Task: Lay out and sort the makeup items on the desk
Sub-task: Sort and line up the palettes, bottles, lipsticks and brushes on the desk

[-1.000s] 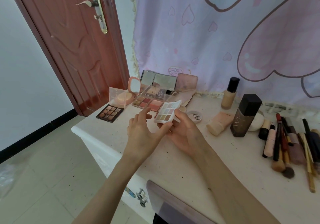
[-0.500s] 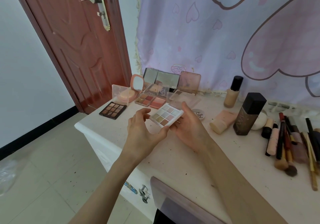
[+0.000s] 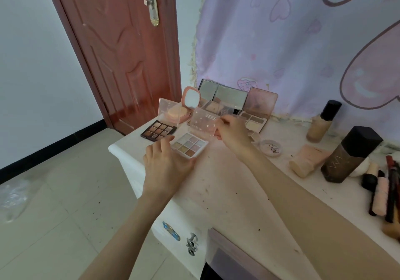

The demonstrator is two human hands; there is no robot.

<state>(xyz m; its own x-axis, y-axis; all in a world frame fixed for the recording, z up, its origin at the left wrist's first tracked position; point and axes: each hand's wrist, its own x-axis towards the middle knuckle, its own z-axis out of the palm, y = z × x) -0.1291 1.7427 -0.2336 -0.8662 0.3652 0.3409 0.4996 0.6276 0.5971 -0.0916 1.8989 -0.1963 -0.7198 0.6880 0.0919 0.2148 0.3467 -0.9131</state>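
A small pastel eyeshadow palette with nine pans rests at the desk's left end, its clear lid swung upright. My left hand grips the palette's near edge. My right hand pinches the lid's right side. Just behind stand a dark brown palette, a pink round compact with its mirror up, and several open mirrored palettes.
The white desk ends at a left edge near the door. To the right lie a round clear pot, a foundation bottle, a peach tube, a dark tall bottle and several brushes and sticks.
The pastel palette went from held above the desk down and forward to its left end. Its lid now stands open, with my right hand on it.
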